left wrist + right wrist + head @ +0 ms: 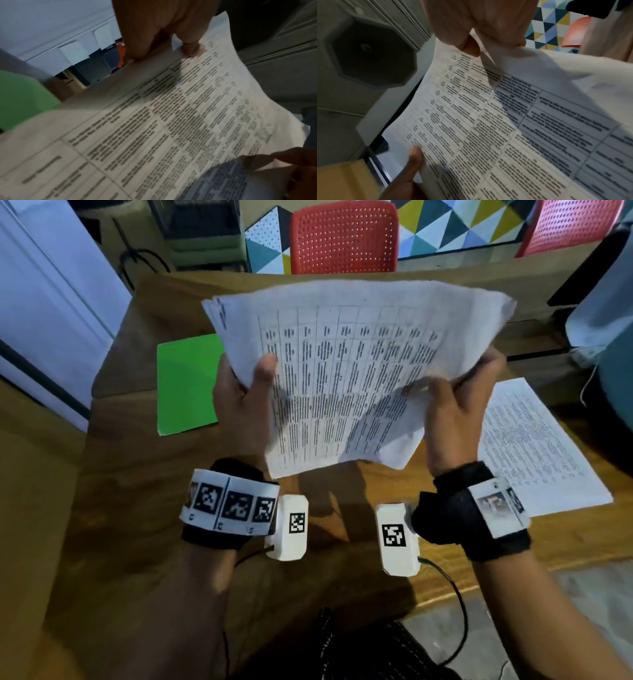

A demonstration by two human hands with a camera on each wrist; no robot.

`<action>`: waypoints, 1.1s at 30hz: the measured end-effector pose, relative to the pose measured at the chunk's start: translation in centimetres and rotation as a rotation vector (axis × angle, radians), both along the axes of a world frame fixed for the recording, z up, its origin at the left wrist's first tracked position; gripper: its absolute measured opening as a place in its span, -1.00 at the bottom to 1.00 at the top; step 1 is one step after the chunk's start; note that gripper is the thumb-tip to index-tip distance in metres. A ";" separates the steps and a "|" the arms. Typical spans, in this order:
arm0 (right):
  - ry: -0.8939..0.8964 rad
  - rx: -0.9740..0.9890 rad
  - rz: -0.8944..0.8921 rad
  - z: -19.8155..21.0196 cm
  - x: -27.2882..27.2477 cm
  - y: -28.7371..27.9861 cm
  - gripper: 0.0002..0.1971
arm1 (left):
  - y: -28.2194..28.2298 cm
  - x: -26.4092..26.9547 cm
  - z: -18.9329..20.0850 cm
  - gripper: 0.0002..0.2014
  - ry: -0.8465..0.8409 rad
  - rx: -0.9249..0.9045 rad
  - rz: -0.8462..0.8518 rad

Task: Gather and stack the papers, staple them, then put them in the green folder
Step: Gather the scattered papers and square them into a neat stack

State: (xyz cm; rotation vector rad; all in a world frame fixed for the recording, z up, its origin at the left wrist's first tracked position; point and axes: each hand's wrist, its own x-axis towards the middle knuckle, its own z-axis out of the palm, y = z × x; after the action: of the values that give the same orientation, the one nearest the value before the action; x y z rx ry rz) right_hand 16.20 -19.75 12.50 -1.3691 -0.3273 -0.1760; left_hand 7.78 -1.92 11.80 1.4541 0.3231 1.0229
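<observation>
A bundle of printed papers [346, 371] with a table on its top sheet hangs in the air over the wooden table [137, 474]. My left hand [246, 395] grips its left edge, thumb on top. My right hand [455, 405] pinches its right edge, where a lower corner curls under. The wrist views show the papers [171, 128] [488, 121] close up, held by my left hand [171, 44] and right hand [481, 33]. The green folder [186, 385] lies flat on the table left of the bundle. Another printed sheet [534, 446] lies on the table at the right. No stapler is in view.
Two red chairs [344, 237] [568, 224] stand behind the table against a patterned wall. A dark object with a white cover [606, 313] sits at the far right. White wrist camera units [289, 529] [397, 539] with cables hang over the table's near edge.
</observation>
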 end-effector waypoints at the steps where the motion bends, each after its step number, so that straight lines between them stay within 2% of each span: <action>1: -0.022 0.030 -0.002 0.1 -0.3 -0.4 -0.55 | 0.1 -0.3 -0.1 -0.49 -0.011 0.019 -0.022; 3: 0.030 -0.002 0.023 -0.9 -1.0 -0.7 -0.50 | 0.1 -0.7 -1.4 -0.48 0.039 0.022 -0.085; 5: 0.169 -0.113 0.061 -2.5 -1.9 -0.5 -0.45 | -0.4 -0.8 -3.1 -0.29 0.143 -0.059 -0.242; 6: 0.218 -0.192 0.068 -3.3 -2.2 -0.4 -0.43 | -0.6 -0.7 -3.8 -0.31 0.212 -0.096 -0.248; 7: 0.231 -0.264 0.065 -3.9 -2.4 -0.2 -0.42 | -1.0 -0.6 -4.0 -0.47 0.260 -0.131 -0.217; 8: 0.223 -0.302 0.049 -4.0 -2.4 0.0 -0.42 | -1.1 -0.5 -3.9 -0.63 0.300 -0.147 -0.143; 9: 0.196 -0.298 0.030 -3.7 -2.3 0.1 -0.44 | -1.2 -0.4 -3.4 -0.72 0.309 -0.132 -0.074; 11: 0.102 -0.177 -0.010 -2.2 -1.8 0.2 -0.54 | -1.1 -0.4 -1.6 -0.72 0.203 -0.106 0.014; 14: -0.043 -0.034 -0.032 -0.2 -1.0 -0.3 -0.56 | -0.6 -0.6 1.0 -0.76 0.113 -0.082 -0.009; 16: -0.047 -0.077 -0.048 -0.6 -0.8 -0.5 -0.59 | -0.4 -0.9 1.2 -0.79 0.192 -0.047 -0.120; 19: 0.128 -0.215 -0.050 -3.4 -0.9 -0.5 -0.61 | -0.4 -1.2 -1.5 -0.46 0.435 -0.077 -0.326; 20: 0.197 -0.290 -0.047 -4.5 -1.1 -0.6 -0.59 | -0.8 -1.3 -2.5 -0.44 0.534 -0.089 -0.345; 22: 0.288 -0.419 -0.028 -6.2 -1.3 -0.7 -0.53 | -2.0 -1.4 -4.5 -0.52 0.648 -0.153 -0.245; 25: 0.293 -0.479 -0.003 -7.1 -0.7 -1.1 -0.49 | -3.2 -1.2 -6.0 -0.56 0.749 -0.198 -0.127; 30: 0.256 -0.424 -0.007 -6.4 4.2 -3.7 -0.69 | -4.8 2.1 -4.8 -0.51 0.788 -0.138 -0.140; 33: 0.261 -0.523 0.020 -6.6 7.1 -6.0 -0.79 | -5.8 4.4 -5.9 -0.53 0.869 -0.144 -0.149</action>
State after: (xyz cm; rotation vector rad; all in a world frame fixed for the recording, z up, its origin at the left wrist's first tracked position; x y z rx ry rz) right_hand 23.33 -25.78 5.87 -1.8813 -0.1715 0.1160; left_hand 12.22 -7.72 5.89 1.6951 0.8715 0.1896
